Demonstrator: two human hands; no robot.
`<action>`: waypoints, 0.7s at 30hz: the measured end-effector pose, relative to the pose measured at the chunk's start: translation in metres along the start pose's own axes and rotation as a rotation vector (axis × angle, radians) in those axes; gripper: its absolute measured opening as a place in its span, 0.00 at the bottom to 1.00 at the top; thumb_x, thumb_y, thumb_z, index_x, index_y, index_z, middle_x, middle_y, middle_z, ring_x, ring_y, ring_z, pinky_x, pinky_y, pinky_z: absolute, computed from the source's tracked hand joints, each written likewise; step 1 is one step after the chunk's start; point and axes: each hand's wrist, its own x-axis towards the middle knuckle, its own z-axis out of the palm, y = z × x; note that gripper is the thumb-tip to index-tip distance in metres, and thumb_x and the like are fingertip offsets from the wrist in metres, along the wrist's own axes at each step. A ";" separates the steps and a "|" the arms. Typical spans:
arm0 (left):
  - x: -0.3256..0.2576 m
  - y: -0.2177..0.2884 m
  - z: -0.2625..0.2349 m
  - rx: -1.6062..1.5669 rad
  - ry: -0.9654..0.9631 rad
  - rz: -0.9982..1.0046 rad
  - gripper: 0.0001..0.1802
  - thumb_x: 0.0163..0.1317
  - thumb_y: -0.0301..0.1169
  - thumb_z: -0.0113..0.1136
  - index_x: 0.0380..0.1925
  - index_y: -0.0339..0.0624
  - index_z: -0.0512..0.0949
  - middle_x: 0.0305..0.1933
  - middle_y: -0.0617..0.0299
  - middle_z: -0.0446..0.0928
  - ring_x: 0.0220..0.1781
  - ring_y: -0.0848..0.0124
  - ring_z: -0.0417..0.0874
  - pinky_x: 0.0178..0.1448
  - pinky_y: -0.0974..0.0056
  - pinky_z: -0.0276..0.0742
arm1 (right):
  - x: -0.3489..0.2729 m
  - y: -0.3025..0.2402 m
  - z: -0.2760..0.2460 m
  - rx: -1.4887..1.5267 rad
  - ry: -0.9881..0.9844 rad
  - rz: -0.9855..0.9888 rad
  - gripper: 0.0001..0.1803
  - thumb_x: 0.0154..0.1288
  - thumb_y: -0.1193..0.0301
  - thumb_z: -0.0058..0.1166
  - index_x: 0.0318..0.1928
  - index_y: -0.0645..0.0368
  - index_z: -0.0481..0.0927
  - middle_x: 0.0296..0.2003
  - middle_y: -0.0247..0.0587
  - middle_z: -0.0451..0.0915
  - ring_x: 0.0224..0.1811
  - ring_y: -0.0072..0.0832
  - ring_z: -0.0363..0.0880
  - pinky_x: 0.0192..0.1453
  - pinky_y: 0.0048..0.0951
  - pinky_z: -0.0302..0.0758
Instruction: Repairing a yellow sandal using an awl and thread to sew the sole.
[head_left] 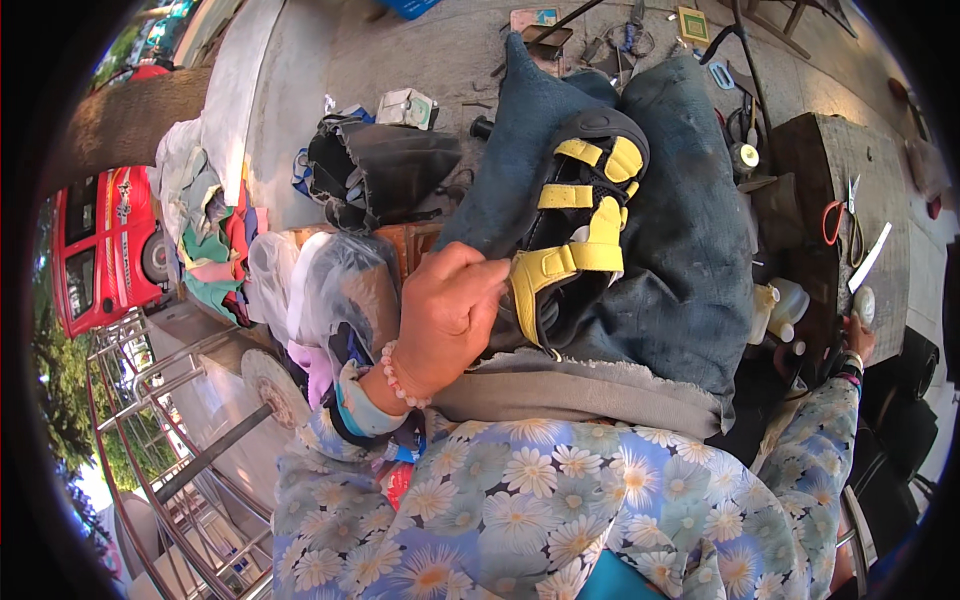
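A black and yellow sandal (583, 215) lies on the dark blue cloth (670, 270) across my lap, its toe pointing away from me. My left hand (452, 318) is closed, with curled fingers and the thumb side against the sandal's heel strap; whatever its fingertips hold is hidden. Far to the right, my right hand (857, 341) reaches to the near edge of a wooden block (870, 170), beside a small white rounded object (864, 303). Its fingers are too small and partly hidden to read. On the block lie red and black-handled scissors (846, 220) and a white-bladed strip (871, 256).
To the left sit a clear plastic bag (330, 280), a black bag (375, 165) and a pile of cloth (210, 235). Plastic bottles (788, 305) stand beside the block. Tools (628, 40) lie scattered on the ground ahead. A metal rack (170, 440) stands at lower left.
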 end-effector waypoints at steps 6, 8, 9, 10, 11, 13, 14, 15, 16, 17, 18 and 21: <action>0.010 -0.007 0.003 -0.192 -0.024 -0.036 0.09 0.48 0.15 0.59 0.31 0.36 0.78 0.28 0.55 0.73 0.27 0.62 0.77 0.32 0.66 0.71 | 0.048 0.055 -0.029 0.225 -0.243 0.198 0.17 0.50 0.64 0.65 0.32 0.66 0.80 0.23 0.36 0.79 0.20 0.24 0.75 0.23 0.22 0.74; 0.015 -0.017 -0.003 -0.289 -0.079 -0.054 0.09 0.49 0.16 0.59 0.32 0.37 0.78 0.28 0.58 0.74 0.27 0.67 0.77 0.32 0.68 0.71 | 0.042 0.068 -0.031 0.821 -0.391 0.419 0.16 0.50 0.65 0.64 0.34 0.64 0.78 0.26 0.36 0.79 0.23 0.24 0.75 0.28 0.20 0.73; 0.013 -0.018 -0.006 -0.368 -0.140 -0.053 0.09 0.51 0.16 0.59 0.33 0.37 0.79 0.28 0.60 0.74 0.27 0.72 0.77 0.32 0.69 0.71 | 0.024 0.063 -0.027 0.818 -0.400 0.415 0.16 0.50 0.65 0.64 0.34 0.64 0.78 0.26 0.36 0.79 0.23 0.24 0.75 0.28 0.20 0.73; 0.006 -0.019 -0.014 -0.344 -0.124 -0.076 0.09 0.51 0.16 0.59 0.33 0.37 0.79 0.28 0.60 0.74 0.27 0.72 0.77 0.32 0.69 0.71 | -0.028 0.028 -0.012 0.922 -0.328 0.353 0.16 0.51 0.66 0.64 0.35 0.64 0.78 0.29 0.37 0.78 0.26 0.24 0.75 0.31 0.19 0.74; 0.005 -0.022 -0.018 -0.460 -0.142 -0.206 0.09 0.52 0.16 0.59 0.35 0.36 0.79 0.29 0.63 0.75 0.28 0.76 0.76 0.32 0.71 0.71 | -0.058 0.013 -0.028 1.029 -0.200 0.281 0.16 0.51 0.66 0.64 0.36 0.64 0.77 0.31 0.37 0.78 0.30 0.24 0.75 0.35 0.19 0.74; 0.001 -0.031 -0.025 -0.571 -0.120 -0.299 0.10 0.57 0.17 0.58 0.39 0.34 0.78 0.32 0.67 0.76 0.30 0.84 0.74 0.33 0.76 0.71 | -0.040 0.042 -0.047 1.200 -0.250 0.240 0.15 0.58 0.70 0.61 0.41 0.65 0.75 0.37 0.41 0.78 0.38 0.26 0.77 0.43 0.22 0.75; 0.003 -0.031 -0.025 -0.589 -0.118 -0.289 0.10 0.57 0.17 0.58 0.39 0.34 0.78 0.32 0.67 0.76 0.30 0.84 0.74 0.33 0.76 0.71 | -0.038 0.045 -0.059 1.302 -0.309 0.233 0.14 0.60 0.71 0.59 0.42 0.66 0.74 0.37 0.41 0.78 0.38 0.28 0.77 0.45 0.24 0.76; 0.005 -0.028 -0.028 -0.639 -0.025 -0.291 0.10 0.57 0.17 0.58 0.40 0.33 0.78 0.32 0.66 0.76 0.30 0.83 0.75 0.33 0.76 0.70 | -0.054 0.022 -0.066 1.335 -0.350 0.247 0.13 0.62 0.76 0.56 0.47 0.64 0.73 0.42 0.43 0.78 0.42 0.30 0.78 0.49 0.28 0.76; 0.005 -0.025 -0.032 -0.688 0.069 -0.294 0.10 0.57 0.16 0.57 0.40 0.32 0.78 0.32 0.65 0.77 0.30 0.82 0.76 0.33 0.76 0.70 | -0.074 0.000 -0.070 1.310 -0.431 0.048 0.15 0.61 0.77 0.56 0.49 0.63 0.72 0.44 0.43 0.77 0.43 0.30 0.78 0.50 0.29 0.76; 0.006 -0.022 -0.036 -0.681 0.103 -0.275 0.10 0.58 0.15 0.56 0.40 0.33 0.78 0.32 0.63 0.77 0.30 0.81 0.76 0.33 0.76 0.72 | -0.118 -0.046 -0.078 1.275 -0.506 -0.157 0.17 0.61 0.79 0.56 0.51 0.62 0.72 0.46 0.43 0.76 0.44 0.31 0.78 0.51 0.29 0.75; 0.008 -0.019 -0.037 -0.688 0.104 -0.267 0.10 0.58 0.15 0.56 0.40 0.33 0.78 0.32 0.63 0.77 0.30 0.81 0.76 0.33 0.76 0.72 | -0.158 -0.089 -0.086 1.277 -0.602 -0.252 0.18 0.61 0.80 0.55 0.52 0.61 0.71 0.46 0.43 0.76 0.45 0.30 0.78 0.52 0.30 0.75; 0.016 -0.007 -0.039 -0.660 0.029 -0.107 0.11 0.57 0.16 0.57 0.41 0.33 0.78 0.32 0.61 0.77 0.29 0.78 0.77 0.35 0.74 0.74 | -0.263 -0.198 -0.107 1.158 -0.834 -0.546 0.18 0.61 0.78 0.55 0.52 0.61 0.69 0.46 0.39 0.74 0.46 0.28 0.77 0.54 0.30 0.73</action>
